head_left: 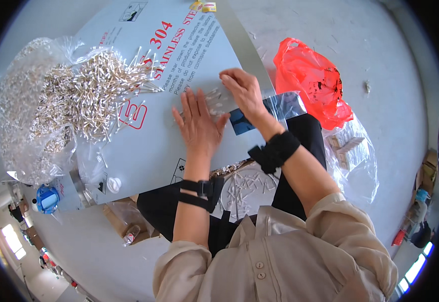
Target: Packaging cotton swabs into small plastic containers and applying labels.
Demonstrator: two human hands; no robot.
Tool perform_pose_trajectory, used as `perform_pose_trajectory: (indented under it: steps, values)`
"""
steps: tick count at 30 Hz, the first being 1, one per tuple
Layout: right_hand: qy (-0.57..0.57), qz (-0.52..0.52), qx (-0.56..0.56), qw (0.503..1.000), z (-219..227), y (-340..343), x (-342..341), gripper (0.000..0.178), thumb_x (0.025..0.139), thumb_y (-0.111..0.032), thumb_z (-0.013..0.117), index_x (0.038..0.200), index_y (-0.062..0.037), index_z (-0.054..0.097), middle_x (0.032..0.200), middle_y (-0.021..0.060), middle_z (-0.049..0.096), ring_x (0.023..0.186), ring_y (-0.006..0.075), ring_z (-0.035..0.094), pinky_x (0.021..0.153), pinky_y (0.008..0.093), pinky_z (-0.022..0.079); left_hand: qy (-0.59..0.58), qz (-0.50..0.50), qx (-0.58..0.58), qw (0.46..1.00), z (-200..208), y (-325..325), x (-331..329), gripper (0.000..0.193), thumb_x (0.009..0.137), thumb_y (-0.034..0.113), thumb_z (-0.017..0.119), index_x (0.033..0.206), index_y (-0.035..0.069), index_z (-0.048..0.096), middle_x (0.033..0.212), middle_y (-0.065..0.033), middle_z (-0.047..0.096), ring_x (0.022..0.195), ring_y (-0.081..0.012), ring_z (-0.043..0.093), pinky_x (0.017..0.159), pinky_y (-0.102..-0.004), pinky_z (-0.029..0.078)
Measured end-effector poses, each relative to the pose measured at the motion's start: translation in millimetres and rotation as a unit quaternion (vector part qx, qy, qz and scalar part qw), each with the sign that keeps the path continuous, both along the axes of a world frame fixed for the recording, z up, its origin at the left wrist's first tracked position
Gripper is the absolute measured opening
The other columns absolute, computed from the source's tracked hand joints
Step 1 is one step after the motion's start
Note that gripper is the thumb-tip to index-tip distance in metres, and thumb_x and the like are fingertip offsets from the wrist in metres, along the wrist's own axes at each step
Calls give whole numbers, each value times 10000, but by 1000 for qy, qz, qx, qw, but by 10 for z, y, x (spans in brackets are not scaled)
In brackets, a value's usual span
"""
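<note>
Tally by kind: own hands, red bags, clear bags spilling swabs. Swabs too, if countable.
Bare hands, left hand and right hand: 2
Crumpled red plastic bag: 1
Large clear plastic bag spilling swabs: 1
Total: 4
White-tipped cotton swabs: too many, overlapping; excluded.

Two hands (pixel 198 126) and one desk (pixel 151 156) are seen; one red bag (pixel 305 73) is shown at the upper right, two yellow packets (pixel 209 7) at the top; the cotton swabs (pixel 96 83) cannot be counted.
</note>
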State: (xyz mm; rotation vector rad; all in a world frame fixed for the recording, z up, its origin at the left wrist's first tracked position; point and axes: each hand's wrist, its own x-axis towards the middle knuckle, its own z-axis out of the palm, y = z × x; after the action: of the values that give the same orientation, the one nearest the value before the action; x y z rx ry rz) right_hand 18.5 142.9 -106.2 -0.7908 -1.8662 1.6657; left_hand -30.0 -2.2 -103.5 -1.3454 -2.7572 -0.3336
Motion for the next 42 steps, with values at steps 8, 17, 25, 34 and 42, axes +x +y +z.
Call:
perform_pose_trajectory:
  steps: [8, 17, 25, 34, 42]
  values:
    - [123, -60, -72, 988, -30, -519, 366, 364, 990, -249, 463, 1212, 26, 549, 1338, 115, 475, 1215, 181, 466, 1046, 305, 358, -42, 28, -22, 998, 86, -2, 127, 849, 836, 563, 540, 1428, 24, 262, 1498, -232, 210, 1404, -379, 165, 1110, -569, 86]
    - [156, -63, -49, 984, -119, -254, 59, 385, 988, -268, 455, 1228, 24, 533, 1344, 170, 472, 1235, 247, 451, 1017, 313, 349, -190, 155, 408, 880, -75, -319, -297, 629, 971, 381, 442, 1417, -25, 264, 1451, -221, 297, 1367, -328, 260, 1102, -435, 231]
    - [115, -11, -23, 993, -7, -292, -105, 437, 1005, -306, 419, 1258, 38, 512, 1373, 150, 441, 1232, 201, 432, 1029, 300, 344, -267, 169, 484, 816, -168, -33, -248, 554, 1013, 365, 342, 1377, -53, 334, 1410, -210, 360, 1308, -293, 361, 1082, -385, 278]
    - [124, 5, -37, 992, -83, -277, -7, 295, 921, -167, 573, 1152, 16, 571, 1278, 115, 502, 1118, 171, 506, 959, 279, 407, -276, 90, 517, 805, -175, -76, -152, 443, 979, 221, 450, 1354, -8, 395, 1420, -165, 375, 1318, -283, 363, 1083, -397, 293]
    - [-51, 188, 312, 930, 99, -141, 339, 166, 749, -79, 692, 878, -26, 603, 886, 110, 558, 810, 293, 601, 701, 348, 501, -125, -34, 172, 977, -22, -359, -30, 460, 834, 47, 568, 1283, -14, 485, 1404, -148, 413, 1308, -346, 368, 1083, -432, 307]
